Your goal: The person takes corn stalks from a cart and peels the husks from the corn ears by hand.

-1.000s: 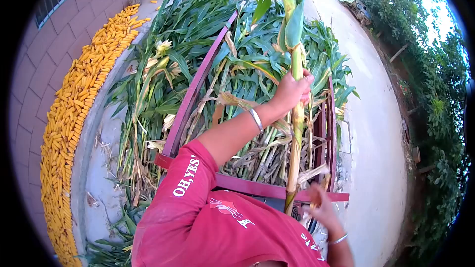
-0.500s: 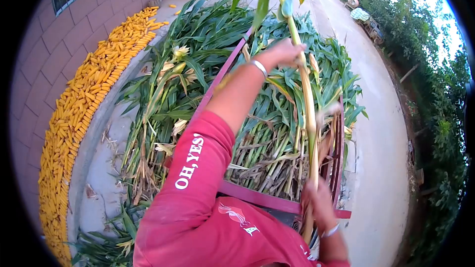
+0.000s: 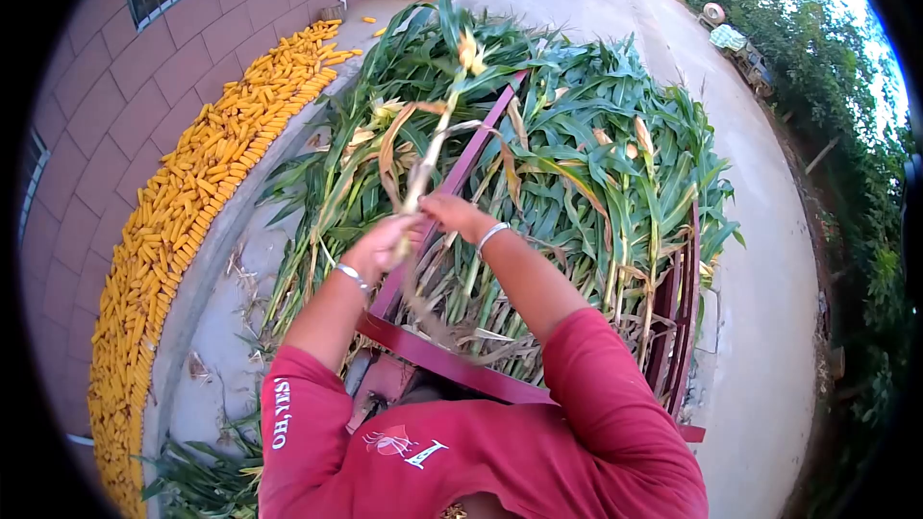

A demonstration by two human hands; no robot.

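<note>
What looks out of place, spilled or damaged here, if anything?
Nothing major. A couple of yellow cobs lie apart from the long heap beside the wall, so maybe strays. Dry brown leaves dangle from the stalk at the left hand; looks like withering, not damage.

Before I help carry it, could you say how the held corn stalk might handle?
The corn stalk looks stiff, running straight beyond the right hand. Its dry leaves seem floppy, drooping in bends; its long upper end may swing.
</note>
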